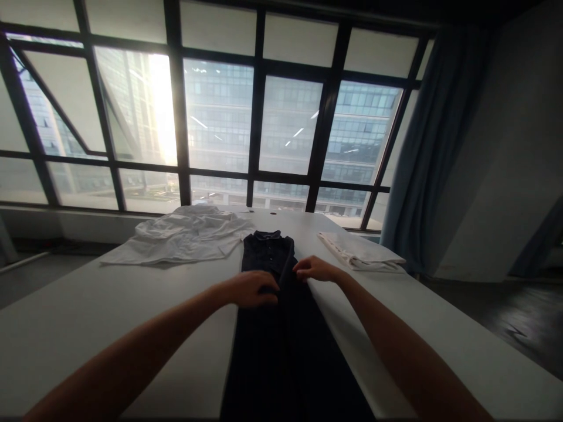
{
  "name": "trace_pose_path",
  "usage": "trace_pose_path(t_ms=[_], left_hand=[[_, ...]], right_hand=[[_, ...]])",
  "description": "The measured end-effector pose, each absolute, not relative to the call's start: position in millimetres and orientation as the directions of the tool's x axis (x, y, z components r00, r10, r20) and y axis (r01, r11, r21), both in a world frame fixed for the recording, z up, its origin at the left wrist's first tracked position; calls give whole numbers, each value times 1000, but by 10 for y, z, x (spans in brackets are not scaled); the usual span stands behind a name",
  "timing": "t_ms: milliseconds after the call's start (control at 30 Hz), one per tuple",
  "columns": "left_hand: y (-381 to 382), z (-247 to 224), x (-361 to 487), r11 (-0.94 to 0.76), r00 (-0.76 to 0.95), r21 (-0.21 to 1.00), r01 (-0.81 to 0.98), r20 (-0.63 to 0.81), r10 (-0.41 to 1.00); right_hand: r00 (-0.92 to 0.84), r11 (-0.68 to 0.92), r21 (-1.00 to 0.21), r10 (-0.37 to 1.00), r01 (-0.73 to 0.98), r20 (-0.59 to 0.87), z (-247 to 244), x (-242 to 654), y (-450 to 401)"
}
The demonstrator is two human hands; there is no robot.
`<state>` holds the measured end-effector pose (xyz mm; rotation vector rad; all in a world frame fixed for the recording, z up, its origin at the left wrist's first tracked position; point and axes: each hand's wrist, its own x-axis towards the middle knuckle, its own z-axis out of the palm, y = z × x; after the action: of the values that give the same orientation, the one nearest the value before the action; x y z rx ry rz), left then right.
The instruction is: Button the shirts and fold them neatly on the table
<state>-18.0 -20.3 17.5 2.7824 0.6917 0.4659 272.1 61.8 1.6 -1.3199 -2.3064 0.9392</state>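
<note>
A dark collared garment (264, 252) with a row of buttons lies lengthwise on the white table (193, 328), its collar toward the window. One long strip of it is folded over near the collar's right side. My left hand (255, 289) rests over the middle of the garment, thumb and fingers apart, with nothing visible between them. At the garment's right edge, my right hand (314, 269) has its fingertips closed together on the dark cloth. The lower part of the garment is too dark to show its folds.
A crumpled white garment (180, 237) is spread at the table's far left. Folded white cloth (363, 252) lies at the far right. Large framed windows stand behind the table, with a blue curtain (431, 152) on the right.
</note>
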Motion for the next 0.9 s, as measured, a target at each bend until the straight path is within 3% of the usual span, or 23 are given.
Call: trace_pose_path(t_ms=[67,133,267,400,500,600,800,900], left_hand=[[225,94,-263,-761,671,239,603,365,646],[610,-30,-333,-612,527,216,760,345,777],[1057,-279,-383,-455,427,187,871,170,888],[1205,-360,-352,-458,461,155,875,19,887],[1276,-350,-306,-461,465,134,877,3,885],[1311,-414,-228,-407,402,140,903,67,913],[1288,-531,-135,-368,360,185,911,73,930],[1385,-446,-186,-356,345,218,909,88,934]], right_hand=[[-357,377,-552,922,744,148,6,2763,877],[-256,350,-426,931,835,262,-29,2774,1142],[-236,316,-309,934,897,269,-132,2669,1554],[-261,307,-148,927,940,268,-200,2410,1734],[-233,245,-24,946,969,223,-264,2199,1766],[-175,184,-23,963,983,205,-377,2059,1786],[-109,113,-182,994,977,32,-536,2024,1831],[-77,99,-206,991,973,113,-491,2023,1865]])
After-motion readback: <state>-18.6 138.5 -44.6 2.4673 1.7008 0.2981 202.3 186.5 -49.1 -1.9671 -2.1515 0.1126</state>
